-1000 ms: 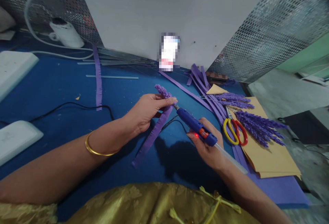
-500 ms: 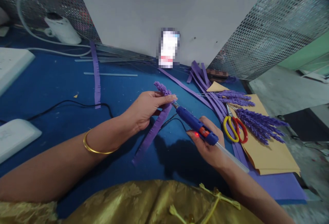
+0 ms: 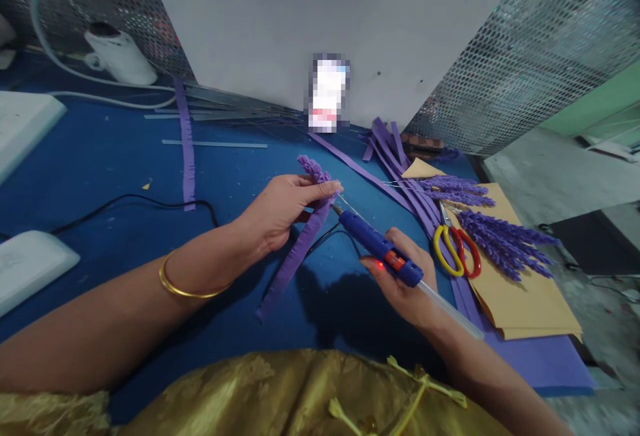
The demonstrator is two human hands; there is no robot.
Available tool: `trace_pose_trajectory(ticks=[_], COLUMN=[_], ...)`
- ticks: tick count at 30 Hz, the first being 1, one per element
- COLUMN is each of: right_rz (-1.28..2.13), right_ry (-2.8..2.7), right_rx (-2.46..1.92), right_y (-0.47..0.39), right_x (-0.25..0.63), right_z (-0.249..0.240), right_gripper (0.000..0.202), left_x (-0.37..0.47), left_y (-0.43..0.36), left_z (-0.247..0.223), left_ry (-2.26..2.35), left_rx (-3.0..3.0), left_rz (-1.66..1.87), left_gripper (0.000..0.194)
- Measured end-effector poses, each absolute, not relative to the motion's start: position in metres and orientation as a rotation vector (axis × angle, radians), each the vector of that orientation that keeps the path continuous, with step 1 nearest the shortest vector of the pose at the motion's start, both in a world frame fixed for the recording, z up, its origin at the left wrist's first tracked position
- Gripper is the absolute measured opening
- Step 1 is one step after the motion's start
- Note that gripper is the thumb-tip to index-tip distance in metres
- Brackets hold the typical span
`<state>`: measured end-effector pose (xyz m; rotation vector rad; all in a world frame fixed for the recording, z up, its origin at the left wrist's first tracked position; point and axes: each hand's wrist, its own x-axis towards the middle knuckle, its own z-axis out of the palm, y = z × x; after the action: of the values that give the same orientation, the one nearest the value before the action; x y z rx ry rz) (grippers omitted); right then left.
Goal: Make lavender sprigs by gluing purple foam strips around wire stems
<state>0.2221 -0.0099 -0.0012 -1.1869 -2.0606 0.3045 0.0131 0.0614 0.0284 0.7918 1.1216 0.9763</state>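
A textured purple paper flower spike (image 3: 313, 167) is poking up just beyond the nozzle end of a blue plastic glue gun (image 3: 375, 243), and its long fringed purple paper strip (image 3: 299, 249) is hanging down left of the gun. The left hand (image 3: 280, 213) is pinching the spike's base narrowly between thumb and fingers. The right hand (image 3: 413, 296) is wrapping around the gun, whose nozzle (image 3: 337, 209) is pointing at the strip near the pinch; whether a finger is squeezing the trigger, I cannot tell. A thin pale line is running from the fingertips above the gun, either wire or glue thread. Working well here probably means leaving a firm but light pinch on the coil, laying only a thin bead along the strip's plain edge, and holding the fingertips clear of the hot tip. Right of the gun, yellow-and-red-handled scissors (image 3: 447, 221) and bushy purple paper flowers (image 3: 505, 243) are lying with tan paper sheets (image 3: 530, 309) on the blue desk (image 3: 235, 189).
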Motion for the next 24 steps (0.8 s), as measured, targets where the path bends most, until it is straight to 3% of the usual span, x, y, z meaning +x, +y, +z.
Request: trace_pose_trajectory(ticks=[24], right_rz=[0.200], right_ry=[-2.134], right_rx=[-1.177], right_y=[-0.0108], right_x=[0.2199], right_z=[0.0034], right_gripper=[0.021], left_x=[0.0120], left_y=[0.0628], left_z=[0.0270], left_ry=[1.117], left_rx=[0.788], left_rz=[0.978], left_gripper=[0.035])
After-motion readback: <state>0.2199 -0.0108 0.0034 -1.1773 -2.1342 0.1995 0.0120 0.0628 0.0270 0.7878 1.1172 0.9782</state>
